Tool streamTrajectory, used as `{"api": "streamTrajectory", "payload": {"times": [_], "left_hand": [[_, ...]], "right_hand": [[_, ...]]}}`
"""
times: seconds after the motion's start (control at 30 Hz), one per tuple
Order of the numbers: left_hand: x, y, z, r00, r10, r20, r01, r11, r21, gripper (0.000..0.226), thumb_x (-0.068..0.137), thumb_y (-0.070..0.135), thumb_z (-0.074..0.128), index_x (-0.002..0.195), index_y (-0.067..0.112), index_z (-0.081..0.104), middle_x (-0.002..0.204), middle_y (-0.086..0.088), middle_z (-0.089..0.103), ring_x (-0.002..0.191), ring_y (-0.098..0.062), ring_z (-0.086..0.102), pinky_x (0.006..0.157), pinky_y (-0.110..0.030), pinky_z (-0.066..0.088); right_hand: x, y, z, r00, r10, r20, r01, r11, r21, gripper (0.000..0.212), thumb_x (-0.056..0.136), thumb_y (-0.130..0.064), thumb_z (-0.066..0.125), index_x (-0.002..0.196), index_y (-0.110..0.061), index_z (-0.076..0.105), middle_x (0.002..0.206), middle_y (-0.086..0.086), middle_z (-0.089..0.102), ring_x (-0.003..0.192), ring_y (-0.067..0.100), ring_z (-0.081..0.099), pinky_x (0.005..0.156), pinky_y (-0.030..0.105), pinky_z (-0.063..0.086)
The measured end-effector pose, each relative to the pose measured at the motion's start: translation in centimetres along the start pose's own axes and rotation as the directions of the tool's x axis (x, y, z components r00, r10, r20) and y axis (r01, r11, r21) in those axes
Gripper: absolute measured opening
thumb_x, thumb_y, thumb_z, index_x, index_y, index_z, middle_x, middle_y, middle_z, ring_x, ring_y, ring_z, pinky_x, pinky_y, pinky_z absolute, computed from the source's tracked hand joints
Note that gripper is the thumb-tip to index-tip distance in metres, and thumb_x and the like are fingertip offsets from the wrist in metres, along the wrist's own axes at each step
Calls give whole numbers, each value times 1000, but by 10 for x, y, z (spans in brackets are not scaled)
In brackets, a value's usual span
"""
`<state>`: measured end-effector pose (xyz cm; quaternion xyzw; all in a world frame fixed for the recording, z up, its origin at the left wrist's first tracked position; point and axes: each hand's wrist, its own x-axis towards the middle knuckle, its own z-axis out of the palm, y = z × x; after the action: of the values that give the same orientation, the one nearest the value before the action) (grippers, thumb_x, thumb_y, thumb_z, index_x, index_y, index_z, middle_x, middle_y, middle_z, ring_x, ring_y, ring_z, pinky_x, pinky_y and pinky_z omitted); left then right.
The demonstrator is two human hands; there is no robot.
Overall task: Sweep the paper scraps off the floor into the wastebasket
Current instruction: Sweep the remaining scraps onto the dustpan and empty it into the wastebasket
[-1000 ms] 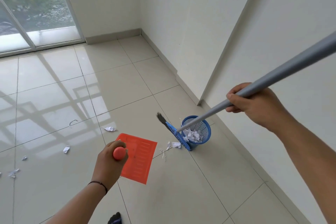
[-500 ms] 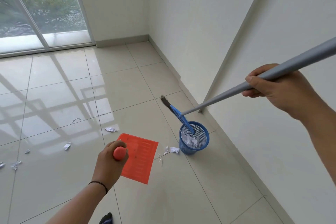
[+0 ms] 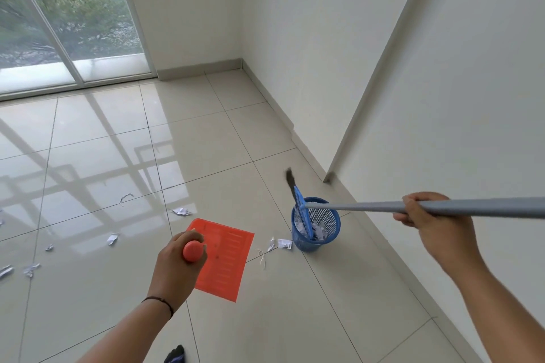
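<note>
Floor (image 3: 103, 156) has open room to our left; wall (image 3: 442, 97) runs close on the right. Broom (image 3: 368, 206): right hand (image 3: 427, 221) wrapped round the pole, head over the basket (image 3: 317, 228) by the wall. Dustpan (image 3: 225, 259): left hand (image 3: 177, 268) wrapped round its handle, held clear of the floor. Scraps (image 3: 280, 244) lie just beside the basket, more far left. We should set the pan lip flat and sweep short, away from the wall.

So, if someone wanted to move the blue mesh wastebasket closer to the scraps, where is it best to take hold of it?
Probably at the open top rim of the blue mesh wastebasket, from above on the right side. It stands upright, so the rim offers an edge to pinch. The blue broom head lies across the left part of the opening, so lift that away first.
</note>
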<state>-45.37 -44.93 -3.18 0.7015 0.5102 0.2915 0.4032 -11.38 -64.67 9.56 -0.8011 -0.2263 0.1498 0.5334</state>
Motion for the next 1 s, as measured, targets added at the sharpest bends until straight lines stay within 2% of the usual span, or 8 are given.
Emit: {"api": "streamTrajectory", "payload": {"times": [0.13, 0.27, 0.33, 0.43, 0.63, 0.73, 0.9, 1.0], "left_hand": [[0, 3, 2, 1000, 18, 10, -18, 1000, 11, 33, 77, 3, 71, 75, 33, 60, 93, 10, 61, 86, -14, 59, 75, -24, 39], [4, 6, 4, 999, 38, -6, -38, 999, 23, 36, 77, 2, 70, 75, 36, 58, 92, 9, 62, 84, -14, 58, 72, -20, 39], [6, 7, 4, 999, 37, -9, -37, 999, 22, 35, 77, 3, 70, 75, 36, 58, 91, 8, 62, 83, -13, 58, 72, -19, 39], [9, 8, 4, 999, 43, -11, -43, 999, 19, 33, 78, 4, 69, 74, 35, 58, 89, 12, 62, 81, -3, 57, 69, -13, 38], [14, -5, -7, 999, 14, -38, -14, 1000, 9, 35, 77, 4, 69, 74, 38, 58, 91, 9, 63, 82, 0, 56, 70, -11, 38], [15, -13, -15, 999, -4, -47, 4, 1000, -3, 36, 77, 5, 69, 75, 38, 58, 91, 12, 62, 83, 0, 56, 71, -12, 38], [16, -38, -38, 995, -48, -83, 46, 999, -23, 37, 77, 5, 70, 75, 40, 57, 90, 16, 60, 83, 0, 56, 71, -11, 38], [19, -53, -49, 993, -66, -97, 62, 997, -37, 40, 76, 3, 70, 74, 41, 56, 90, 15, 60, 84, -2, 57, 72, -13, 39]], "right_hand": [[-6, 9, -11, 999, 0, -54, 0, 1000, -10, 17, 91, -15, 63, 77, -23, 64, 71, 4, 75, 65, 8, 73, 64, 17, 56], [-8, -18, -32, 990, -63, -129, 73, 994, 77, 9, 82, -28, 70, 74, -24, 68, 70, -1, 75, 67, 19, 75, 68, 28, 62], [-11, -39, -41, 988, -101, -120, 114, 988, 102, 13, 74, -41, 70, 76, -28, 70, 71, 1, 75, 66, 22, 76, 66, 32, 62], [-16, -70, -44, 984, -150, -93, 161, 979, 125, 17, 75, -45, 69, 78, -28, 70, 69, 3, 74, 64, 25, 75, 65, 34, 62], [-26, -105, -1, 978, -210, 2, 209, 971, 116, 10, 80, -34, 69, 71, -29, 71, 65, 3, 73, 57, 23, 74, 57, 29, 60], [-23, -90, 36, 976, -208, 56, 207, 978, 30, 24, 87, -17, 68, 66, -28, 70, 60, 1, 72, 55, 21, 73, 57, 30, 62], [-21, -42, 108, 975, -147, 168, 173, 974, -148, 25, 87, -13, 67, 65, -26, 65, 61, -6, 71, 63, 24, 73, 70, 47, 60], [-15, -16, 144, 976, -91, 200, 134, 967, -218, 26, 88, -14, 65, 66, -27, 63, 60, 1, 69, 71, 29, 71, 71, 50, 57]]}}
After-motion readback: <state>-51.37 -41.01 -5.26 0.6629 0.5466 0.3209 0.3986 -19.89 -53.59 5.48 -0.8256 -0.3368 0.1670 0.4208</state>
